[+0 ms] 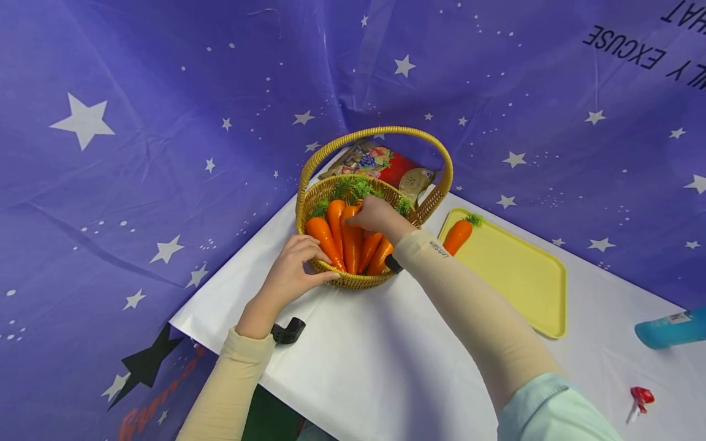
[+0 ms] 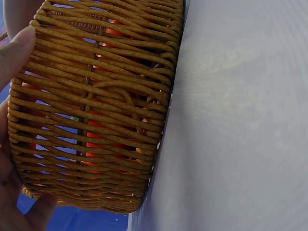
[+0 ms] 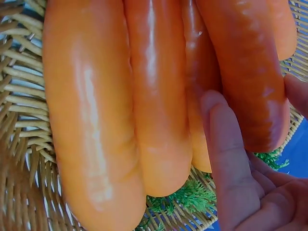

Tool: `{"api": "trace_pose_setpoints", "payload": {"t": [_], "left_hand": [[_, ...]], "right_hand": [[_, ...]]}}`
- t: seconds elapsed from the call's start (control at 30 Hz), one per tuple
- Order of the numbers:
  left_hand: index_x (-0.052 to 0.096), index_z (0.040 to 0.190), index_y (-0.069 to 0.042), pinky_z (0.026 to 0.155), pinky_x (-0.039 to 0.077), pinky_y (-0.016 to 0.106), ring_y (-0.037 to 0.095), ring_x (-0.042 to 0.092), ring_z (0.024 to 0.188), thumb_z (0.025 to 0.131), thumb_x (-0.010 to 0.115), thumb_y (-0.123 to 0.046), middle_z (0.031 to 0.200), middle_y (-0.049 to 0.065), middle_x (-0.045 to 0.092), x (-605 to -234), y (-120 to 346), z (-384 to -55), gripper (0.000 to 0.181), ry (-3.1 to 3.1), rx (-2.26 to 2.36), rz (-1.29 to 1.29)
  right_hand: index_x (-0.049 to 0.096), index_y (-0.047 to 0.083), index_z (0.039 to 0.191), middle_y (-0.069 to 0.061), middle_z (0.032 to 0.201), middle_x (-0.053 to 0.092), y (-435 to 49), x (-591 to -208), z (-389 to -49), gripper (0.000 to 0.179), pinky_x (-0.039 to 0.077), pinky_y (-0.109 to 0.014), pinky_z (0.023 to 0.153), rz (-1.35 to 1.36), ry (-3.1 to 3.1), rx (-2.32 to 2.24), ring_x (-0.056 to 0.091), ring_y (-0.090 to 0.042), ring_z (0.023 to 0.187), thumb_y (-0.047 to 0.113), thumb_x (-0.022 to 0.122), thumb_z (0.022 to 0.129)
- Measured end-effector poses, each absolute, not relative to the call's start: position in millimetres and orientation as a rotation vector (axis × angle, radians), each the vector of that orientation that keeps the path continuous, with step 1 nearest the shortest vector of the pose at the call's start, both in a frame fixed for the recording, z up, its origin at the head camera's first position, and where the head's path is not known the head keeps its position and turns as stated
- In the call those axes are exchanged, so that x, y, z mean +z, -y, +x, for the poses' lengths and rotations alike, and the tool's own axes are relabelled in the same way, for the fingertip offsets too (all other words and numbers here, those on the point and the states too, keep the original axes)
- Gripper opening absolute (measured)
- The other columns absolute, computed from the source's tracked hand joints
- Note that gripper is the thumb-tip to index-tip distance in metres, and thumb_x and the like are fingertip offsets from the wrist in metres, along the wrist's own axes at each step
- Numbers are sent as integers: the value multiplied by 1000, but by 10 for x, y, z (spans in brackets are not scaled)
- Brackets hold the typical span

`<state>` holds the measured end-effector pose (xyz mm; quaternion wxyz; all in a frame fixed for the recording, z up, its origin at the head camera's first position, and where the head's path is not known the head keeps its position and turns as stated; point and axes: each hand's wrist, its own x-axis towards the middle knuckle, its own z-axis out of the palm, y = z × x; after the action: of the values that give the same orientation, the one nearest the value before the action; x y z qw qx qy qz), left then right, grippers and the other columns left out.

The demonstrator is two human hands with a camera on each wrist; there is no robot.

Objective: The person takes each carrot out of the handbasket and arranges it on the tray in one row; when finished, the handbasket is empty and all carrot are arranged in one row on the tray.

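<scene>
A wicker basket (image 1: 353, 282) with a tall arched handle holds several orange carrots (image 1: 323, 236) with green leafy tops. My right hand (image 1: 380, 217) is inside it and grips one carrot (image 1: 351, 245) near its thick top end. In the right wrist view, the thumb and fingers of the right hand (image 3: 236, 168) lie on either side of that carrot (image 3: 245, 72). My left hand (image 1: 292, 269) holds the basket's near left rim. In the left wrist view, the left thumb (image 2: 17, 53) lies against the woven wall (image 2: 96, 110), with other fingers lower along the rim.
Right of the basket lies a yellow tray (image 1: 513, 269) with a single carrot (image 1: 459, 236) at its far left corner. A colorful package (image 1: 386, 164) lies behind the basket. Farther right on the white table (image 1: 353, 367) are a blue bottle (image 1: 670, 327) and a red-wrapped lollipop (image 1: 641, 397).
</scene>
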<state>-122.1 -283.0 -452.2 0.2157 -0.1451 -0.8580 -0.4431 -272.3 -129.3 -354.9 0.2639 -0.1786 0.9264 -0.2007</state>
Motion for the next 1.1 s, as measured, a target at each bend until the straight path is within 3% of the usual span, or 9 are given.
{"api": "trace_pose_setpoints", "payload": {"t": [0.47,0.73,0.97,1.1], "left_hand": [[73,85,-13,102,37,44,24,47,115,70,88,-24,101,7,67,-4507,2821,-1212,24,2388,-1229,-399],[72,85,-13,103,36,44,24,47,115,69,89,-22,97,3,67,-4497,2815,-1202,24,2378,-1217,-412],[73,85,-15,104,35,44,24,48,116,69,89,-23,94,0,67,-4502,2793,-1205,24,2368,-1225,-419],[72,85,-15,103,36,44,25,48,115,68,89,-22,95,0,67,-4513,2788,-1200,24,2359,-1217,-421]], "right_hand": [[64,1,92,-14,91,68,1241,-3439,-2737,31,53,-41,84,-464,-2525,-592,67,-30,86,32,69,89],[64,2,86,-12,84,67,1166,-3363,-2771,32,54,-39,83,-453,-2513,-619,67,-30,87,34,70,88],[53,7,70,-9,70,61,1043,-3272,-2772,34,56,-35,77,-447,-2503,-733,68,-30,82,30,70,87],[58,4,78,-9,77,63,963,-3257,-2799,32,56,-35,77,-430,-2490,-766,68,-30,82,32,72,86]]}}
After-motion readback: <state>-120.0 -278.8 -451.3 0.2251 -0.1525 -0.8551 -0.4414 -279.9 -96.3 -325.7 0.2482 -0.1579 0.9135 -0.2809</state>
